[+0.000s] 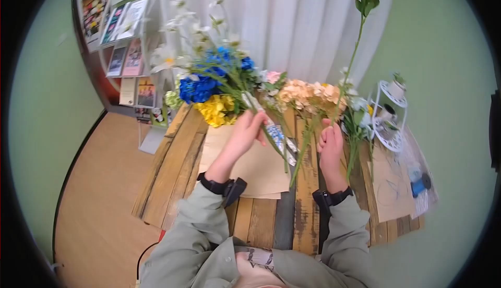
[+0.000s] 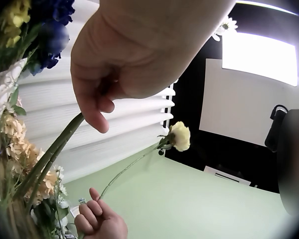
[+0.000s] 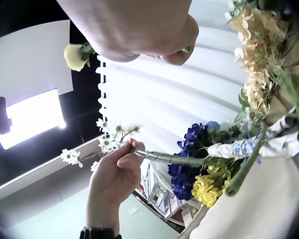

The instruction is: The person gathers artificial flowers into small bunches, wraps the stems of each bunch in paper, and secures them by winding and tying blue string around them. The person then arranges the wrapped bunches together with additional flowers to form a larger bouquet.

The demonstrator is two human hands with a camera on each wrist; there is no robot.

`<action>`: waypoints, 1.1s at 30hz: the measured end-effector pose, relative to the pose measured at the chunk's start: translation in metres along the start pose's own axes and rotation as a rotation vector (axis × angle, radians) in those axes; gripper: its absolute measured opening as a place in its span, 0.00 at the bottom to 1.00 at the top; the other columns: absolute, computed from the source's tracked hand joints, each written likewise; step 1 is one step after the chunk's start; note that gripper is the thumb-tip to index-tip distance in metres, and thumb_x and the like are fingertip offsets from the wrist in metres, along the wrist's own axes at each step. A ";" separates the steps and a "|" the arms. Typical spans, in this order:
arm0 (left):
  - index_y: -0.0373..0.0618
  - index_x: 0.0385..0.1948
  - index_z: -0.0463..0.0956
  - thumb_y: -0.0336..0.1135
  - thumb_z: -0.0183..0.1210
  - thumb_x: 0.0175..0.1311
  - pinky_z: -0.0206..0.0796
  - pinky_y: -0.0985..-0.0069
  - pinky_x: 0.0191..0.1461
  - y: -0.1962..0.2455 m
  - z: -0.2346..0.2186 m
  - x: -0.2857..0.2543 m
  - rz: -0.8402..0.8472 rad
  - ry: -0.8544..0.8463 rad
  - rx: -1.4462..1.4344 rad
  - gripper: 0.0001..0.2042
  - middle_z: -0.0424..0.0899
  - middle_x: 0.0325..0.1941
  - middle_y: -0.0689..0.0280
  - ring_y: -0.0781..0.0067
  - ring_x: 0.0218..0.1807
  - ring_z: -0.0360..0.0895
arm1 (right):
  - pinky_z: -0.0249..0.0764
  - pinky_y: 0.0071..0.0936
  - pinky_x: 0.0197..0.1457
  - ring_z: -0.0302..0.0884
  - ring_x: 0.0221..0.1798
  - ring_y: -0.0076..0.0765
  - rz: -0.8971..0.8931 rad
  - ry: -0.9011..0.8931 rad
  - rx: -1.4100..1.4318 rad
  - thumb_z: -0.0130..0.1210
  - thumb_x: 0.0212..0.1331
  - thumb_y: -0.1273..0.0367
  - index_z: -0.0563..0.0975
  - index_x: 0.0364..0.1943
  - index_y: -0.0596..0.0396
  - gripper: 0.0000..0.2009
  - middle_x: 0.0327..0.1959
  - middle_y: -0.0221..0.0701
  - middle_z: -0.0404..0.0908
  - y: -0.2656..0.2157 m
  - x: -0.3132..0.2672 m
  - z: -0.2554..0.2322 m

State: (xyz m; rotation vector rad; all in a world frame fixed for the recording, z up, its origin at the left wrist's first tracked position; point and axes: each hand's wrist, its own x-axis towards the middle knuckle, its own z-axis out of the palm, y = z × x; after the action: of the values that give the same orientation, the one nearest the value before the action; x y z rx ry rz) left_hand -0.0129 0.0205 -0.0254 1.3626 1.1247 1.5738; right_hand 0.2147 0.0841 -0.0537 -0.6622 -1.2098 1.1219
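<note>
My left hand (image 1: 246,134) pinches the green stems (image 3: 174,158) of several white daisies (image 1: 180,24), whose blooms rise at the upper left in the head view. In my right hand (image 1: 331,144) is one long stem topped by a pale yellow rose (image 2: 180,136), held upright. Behind and below the left hand lie blue hydrangeas (image 1: 198,88) and yellow hydrangeas (image 1: 216,110). A white and blue patterned wrap (image 1: 277,136) lies near the left fingers, partly crossed by the stems.
Brown paper (image 1: 250,176) is spread on the wooden plank table (image 1: 177,165). Peach hydrangeas (image 1: 308,95) and other greenery lie along the back. On the right stand a white tiered stand (image 1: 383,121) and a blue spool (image 1: 420,184). A card rack (image 1: 128,43) rises at the left.
</note>
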 end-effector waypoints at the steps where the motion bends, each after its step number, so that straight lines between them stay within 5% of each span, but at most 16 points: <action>1: 0.38 0.34 0.70 0.39 0.47 0.69 0.69 0.79 0.22 -0.002 -0.006 0.001 -0.026 0.013 0.026 0.12 0.73 0.31 0.66 0.80 0.20 0.70 | 0.52 0.12 0.19 0.55 0.20 0.11 0.067 -0.019 -0.031 0.38 0.70 0.65 0.68 0.48 0.56 0.12 0.22 0.18 0.60 -0.003 0.001 -0.014; 6: 0.37 0.36 0.70 0.37 0.46 0.70 0.70 0.79 0.22 0.014 -0.013 -0.002 0.028 0.015 -0.080 0.11 0.73 0.33 0.65 0.81 0.19 0.68 | 0.47 0.13 0.17 0.51 0.17 0.11 0.175 -0.091 -0.261 0.40 0.69 0.65 0.70 0.48 0.54 0.11 0.18 0.15 0.57 -0.003 -0.011 -0.105; 11: 0.38 0.36 0.69 0.36 0.44 0.71 0.70 0.80 0.23 0.025 -0.010 -0.006 0.028 -0.025 -0.078 0.11 0.70 0.33 0.67 0.84 0.20 0.63 | 0.48 0.14 0.19 0.51 0.17 0.11 0.412 -0.058 -0.283 0.40 0.68 0.65 0.71 0.41 0.53 0.09 0.17 0.16 0.57 -0.018 -0.046 -0.144; 14: 0.38 0.36 0.69 0.37 0.43 0.71 0.70 0.81 0.23 0.027 -0.005 -0.008 0.022 -0.054 -0.059 0.11 0.70 0.33 0.67 0.84 0.20 0.63 | 0.58 0.24 0.20 0.62 0.17 0.24 0.382 -0.086 -0.498 0.42 0.67 0.66 0.70 0.38 0.54 0.08 0.17 0.24 0.63 0.007 -0.051 -0.167; 16: 0.38 0.36 0.69 0.37 0.43 0.72 0.69 0.81 0.23 0.028 -0.003 -0.009 0.022 -0.056 -0.041 0.11 0.70 0.33 0.67 0.84 0.20 0.63 | 0.67 0.37 0.30 0.71 0.25 0.45 0.265 -0.292 -0.890 0.43 0.64 0.66 0.69 0.37 0.56 0.08 0.22 0.39 0.70 0.016 -0.054 -0.171; 17: 0.38 0.36 0.69 0.37 0.43 0.72 0.69 0.81 0.23 0.028 -0.003 -0.009 0.025 -0.065 -0.041 0.11 0.70 0.33 0.67 0.84 0.20 0.63 | 0.67 0.37 0.30 0.71 0.25 0.45 0.262 -0.300 -0.883 0.43 0.64 0.66 0.69 0.37 0.56 0.08 0.22 0.39 0.70 0.015 -0.056 -0.170; 19: 0.37 0.35 0.69 0.37 0.44 0.71 0.68 0.81 0.22 0.032 -0.004 -0.012 0.048 -0.067 -0.020 0.12 0.70 0.32 0.67 0.84 0.20 0.63 | 0.68 0.43 0.40 0.72 0.34 0.57 0.216 -0.352 -1.486 0.44 0.63 0.66 0.69 0.35 0.59 0.09 0.30 0.49 0.74 0.011 -0.056 -0.162; 20: 0.37 0.35 0.69 0.37 0.44 0.71 0.68 0.81 0.22 0.034 -0.006 -0.013 0.049 -0.049 -0.008 0.12 0.70 0.32 0.67 0.84 0.20 0.63 | 0.68 0.43 0.40 0.72 0.34 0.57 0.205 -0.370 -1.476 0.44 0.63 0.66 0.69 0.35 0.59 0.09 0.30 0.49 0.74 0.015 -0.050 -0.163; 22: 0.38 0.35 0.69 0.38 0.44 0.71 0.68 0.82 0.22 0.035 -0.010 -0.013 0.060 -0.068 0.004 0.12 0.69 0.31 0.67 0.84 0.20 0.63 | 0.68 0.40 0.38 0.73 0.32 0.53 -0.217 -0.128 -1.390 0.43 0.64 0.66 0.69 0.34 0.59 0.09 0.28 0.46 0.73 0.014 -0.035 -0.164; 23: 0.38 0.35 0.69 0.38 0.43 0.71 0.67 0.83 0.22 0.037 -0.010 -0.013 0.075 -0.068 0.001 0.12 0.69 0.30 0.68 0.84 0.20 0.64 | 0.68 0.40 0.38 0.73 0.32 0.53 -0.221 -0.134 -1.384 0.43 0.64 0.66 0.69 0.34 0.59 0.09 0.28 0.46 0.73 0.009 -0.029 -0.162; 25: 0.38 0.35 0.69 0.38 0.43 0.71 0.67 0.83 0.22 0.040 -0.011 -0.014 0.075 -0.056 -0.002 0.12 0.69 0.30 0.68 0.84 0.20 0.64 | 0.67 0.33 0.31 0.70 0.24 0.39 -0.169 -0.046 -0.908 0.42 0.66 0.66 0.68 0.35 0.58 0.09 0.22 0.37 0.69 -0.003 -0.018 -0.157; 26: 0.38 0.35 0.69 0.38 0.43 0.71 0.67 0.83 0.22 0.041 -0.011 -0.015 0.071 -0.050 -0.007 0.12 0.70 0.30 0.68 0.84 0.20 0.64 | 0.67 0.33 0.31 0.70 0.24 0.39 -0.170 -0.052 -0.904 0.42 0.66 0.66 0.68 0.35 0.58 0.09 0.22 0.37 0.69 0.003 -0.013 -0.157; 28: 0.38 0.35 0.69 0.38 0.43 0.71 0.68 0.82 0.23 0.040 -0.013 -0.015 0.077 -0.055 -0.004 0.12 0.70 0.31 0.67 0.84 0.20 0.65 | 0.61 0.23 0.21 0.61 0.18 0.21 0.115 -0.064 -0.479 0.41 0.68 0.65 0.67 0.38 0.54 0.08 0.19 0.25 0.63 0.014 -0.007 -0.149; 33: 0.38 0.36 0.69 0.37 0.44 0.71 0.70 0.81 0.24 0.045 -0.011 -0.017 0.060 -0.062 0.008 0.11 0.71 0.33 0.67 0.83 0.21 0.65 | 0.52 0.17 0.15 0.53 0.15 0.13 0.290 -0.005 -0.091 0.41 0.68 0.66 0.65 0.41 0.51 0.06 0.18 0.19 0.60 0.032 -0.009 -0.092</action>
State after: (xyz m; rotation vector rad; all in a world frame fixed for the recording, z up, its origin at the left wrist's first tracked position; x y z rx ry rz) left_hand -0.0209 -0.0121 0.0112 1.4519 1.0630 1.5600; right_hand 0.2922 0.1006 -0.1102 -0.9268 -1.2004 1.3133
